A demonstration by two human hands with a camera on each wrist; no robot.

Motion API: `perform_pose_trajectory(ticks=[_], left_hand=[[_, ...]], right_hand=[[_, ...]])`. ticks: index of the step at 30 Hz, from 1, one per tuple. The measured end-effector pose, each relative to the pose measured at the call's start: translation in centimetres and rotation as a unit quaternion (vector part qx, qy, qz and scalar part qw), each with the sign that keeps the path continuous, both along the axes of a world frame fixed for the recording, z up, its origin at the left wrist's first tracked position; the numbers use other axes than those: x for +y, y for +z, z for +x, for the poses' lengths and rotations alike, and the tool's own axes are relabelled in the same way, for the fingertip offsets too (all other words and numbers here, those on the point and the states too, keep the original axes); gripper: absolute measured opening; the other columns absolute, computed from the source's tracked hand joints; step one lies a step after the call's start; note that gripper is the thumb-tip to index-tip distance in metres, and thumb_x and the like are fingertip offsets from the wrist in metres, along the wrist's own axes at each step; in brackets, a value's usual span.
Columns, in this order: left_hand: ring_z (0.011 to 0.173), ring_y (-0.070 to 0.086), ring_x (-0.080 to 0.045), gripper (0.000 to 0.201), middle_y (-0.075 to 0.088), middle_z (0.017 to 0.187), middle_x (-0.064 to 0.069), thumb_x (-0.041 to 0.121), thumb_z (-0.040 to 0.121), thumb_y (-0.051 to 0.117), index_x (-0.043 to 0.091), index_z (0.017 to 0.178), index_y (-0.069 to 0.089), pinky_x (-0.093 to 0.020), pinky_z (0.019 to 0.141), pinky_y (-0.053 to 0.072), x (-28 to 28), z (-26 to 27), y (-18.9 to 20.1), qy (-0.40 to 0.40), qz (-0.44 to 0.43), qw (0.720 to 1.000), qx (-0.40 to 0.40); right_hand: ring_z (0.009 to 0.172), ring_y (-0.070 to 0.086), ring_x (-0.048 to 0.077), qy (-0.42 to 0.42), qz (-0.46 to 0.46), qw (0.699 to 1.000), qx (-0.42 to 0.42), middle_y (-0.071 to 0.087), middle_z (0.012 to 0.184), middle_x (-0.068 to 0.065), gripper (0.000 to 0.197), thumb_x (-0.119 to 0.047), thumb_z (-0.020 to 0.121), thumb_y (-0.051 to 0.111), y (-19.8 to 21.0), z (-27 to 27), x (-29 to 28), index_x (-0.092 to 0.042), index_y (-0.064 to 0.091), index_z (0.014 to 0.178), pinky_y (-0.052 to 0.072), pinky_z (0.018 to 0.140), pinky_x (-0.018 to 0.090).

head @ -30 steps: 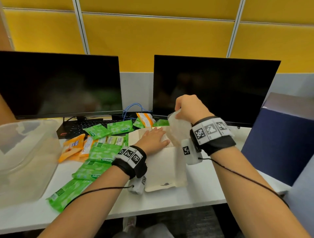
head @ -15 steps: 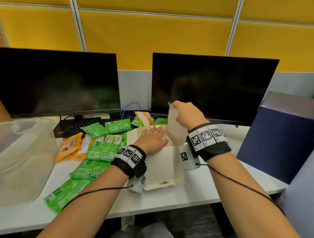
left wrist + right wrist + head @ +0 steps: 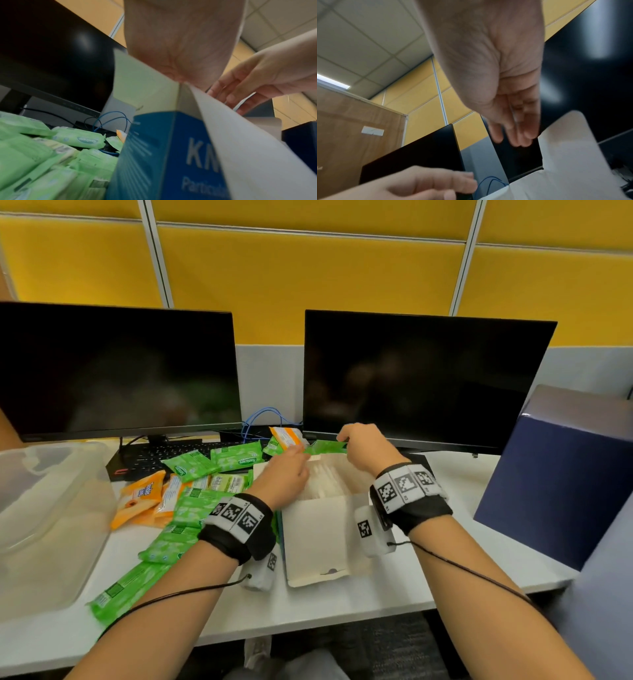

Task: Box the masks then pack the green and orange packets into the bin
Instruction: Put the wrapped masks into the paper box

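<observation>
Two dark monitors [image 3: 116, 368] behind, keyboard [image 3: 161, 455] under green packets [image 3: 191, 467]

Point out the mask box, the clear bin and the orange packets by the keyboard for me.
mask box [image 3: 317, 537]: head view, on its open front flap.
clear bin [image 3: 51, 508]: head view, on its near side wall.
orange packets [image 3: 138, 499]: head view, on the leftmost packet's face.

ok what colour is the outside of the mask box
Blue with white lettering on the mask box, clearest in the left wrist view.
</observation>
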State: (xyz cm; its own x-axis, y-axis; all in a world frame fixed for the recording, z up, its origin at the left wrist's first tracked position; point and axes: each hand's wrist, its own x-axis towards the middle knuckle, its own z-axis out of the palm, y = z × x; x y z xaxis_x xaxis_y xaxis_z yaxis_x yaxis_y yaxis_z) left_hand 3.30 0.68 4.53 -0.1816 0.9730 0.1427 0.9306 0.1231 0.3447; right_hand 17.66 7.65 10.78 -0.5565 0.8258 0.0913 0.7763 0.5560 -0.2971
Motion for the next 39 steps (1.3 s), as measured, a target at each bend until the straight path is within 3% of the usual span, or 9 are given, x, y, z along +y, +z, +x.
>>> perform_pose_trajectory(ticks=[6,12,19,22,27,29,32,36,39], left_hand=[[0.143,0.025,-0.021,0.045,0.028,0.155,-0.003,0.025,0.1,0.037,0.018,0.145,0.039,-0.04,0.117,0.021,-1.7,-1.0,-0.3,0.006,-0.06,0.998,-0.013],[0.149,0.003,-0.019,0.048,0.02,0.159,-0.003,0.029,0.102,0.03,0.034,0.149,0.025,-0.048,0.119,-0.003,-1.5,0.3,0.1,-0.034,-0.157,0.987,0.028],[0.135,0.038,-0.021,0.042,0.036,0.15,-0.004,0.021,0.1,0.039,0.018,0.141,0.041,-0.041,0.113,0.028,-1.3,-1.0,-0.1,0.021,-0.028,0.999,-0.012],[0.138,0.034,-0.021,0.044,0.034,0.151,-0.005,0.023,0.1,0.044,0.017,0.143,0.04,-0.033,0.111,0.028,-1.9,-1.0,-0.9,0.012,-0.008,0.995,-0.097],[0.137,0.034,-0.028,0.047,0.036,0.149,-0.014,0.029,0.101,0.04,0.01,0.143,0.037,-0.041,0.112,0.029,-3.2,-3.8,-1.3,0.172,0.07,0.967,-0.172],[0.134,0.039,-0.03,0.047,0.037,0.148,-0.015,0.027,0.1,0.041,0.009,0.144,0.036,-0.04,0.108,0.033,-4.6,-5.8,-1.2,0.187,0.013,0.97,-0.156],[0.134,0.04,-0.029,0.054,0.036,0.15,-0.014,0.028,0.099,0.045,0.01,0.147,0.03,-0.037,0.106,0.035,-7.5,-8.4,-0.7,0.223,-0.146,0.962,-0.066],[0.124,0.05,-0.024,0.061,0.049,0.141,-0.007,0.046,0.089,0.057,0.013,0.139,0.046,-0.033,0.097,0.042,-11.2,-11.6,-0.8,0.273,-0.356,0.891,0.074],[0.095,0.057,-0.019,0.063,0.062,0.11,-0.002,0.055,0.075,0.071,0.012,0.122,0.062,-0.027,0.077,0.044,-13.0,-12.7,-1.3,0.286,-0.426,0.856,0.065]], right_hand=[[0.116,0.056,0.025,0.031,-0.088,0.982,-0.162,0.058,0.13,0.009,0.035,-0.014,0.096,0.049,-1.9,-0.1,-0.1,-0.01,0.057,0.13,0.043,0.103,0.034],[0.129,0.045,0.022,0.095,-0.07,0.987,-0.111,0.048,0.142,0.004,0.042,-0.008,0.095,0.049,-2.4,-0.4,-1.0,-0.021,0.053,0.135,0.037,0.104,0.031],[0.127,0.046,0.02,0.113,-0.115,0.986,-0.052,0.048,0.141,0.002,0.049,-0.007,0.094,0.048,-3.3,0.4,-0.4,-0.025,0.045,0.14,0.038,0.103,0.031],[0.131,0.043,0.019,0.151,-0.134,0.979,0.007,0.048,0.14,0.001,0.05,-0.007,0.094,0.048,-3.6,0.4,-0.4,-0.026,0.044,0.14,0.036,0.106,0.033],[0.123,0.044,0.033,-0.06,0.013,0.994,0.091,0.047,0.134,0.011,0.058,-0.009,0.088,0.054,-4.3,1.8,1.2,-0.023,0.035,0.142,0.043,0.098,0.045],[0.114,0.053,0.036,-0.067,-0.065,0.988,0.123,0.049,0.132,0.018,0.059,-0.002,0.089,0.052,-4.9,2.4,1.6,-0.019,0.033,0.142,0.049,0.094,0.047],[0.105,0.059,0.037,-0.103,-0.017,0.986,0.132,0.057,0.119,0.02,0.05,-0.001,0.089,0.052,-5.5,3.6,2.6,-0.017,0.038,0.133,0.052,0.087,0.045],[0.112,0.052,0.038,-0.187,0.058,0.98,0.028,0.055,0.121,0.021,0.044,-0.008,0.09,0.05,-4.8,4.3,3.0,-0.01,0.036,0.132,0.045,0.089,0.044],[0.115,0.045,0.035,-0.143,0.145,0.978,0.041,0.05,0.126,0.017,0.051,-0.014,0.087,0.055,-3.7,2.5,1.8,-0.012,0.038,0.135,0.041,0.094,0.045]])
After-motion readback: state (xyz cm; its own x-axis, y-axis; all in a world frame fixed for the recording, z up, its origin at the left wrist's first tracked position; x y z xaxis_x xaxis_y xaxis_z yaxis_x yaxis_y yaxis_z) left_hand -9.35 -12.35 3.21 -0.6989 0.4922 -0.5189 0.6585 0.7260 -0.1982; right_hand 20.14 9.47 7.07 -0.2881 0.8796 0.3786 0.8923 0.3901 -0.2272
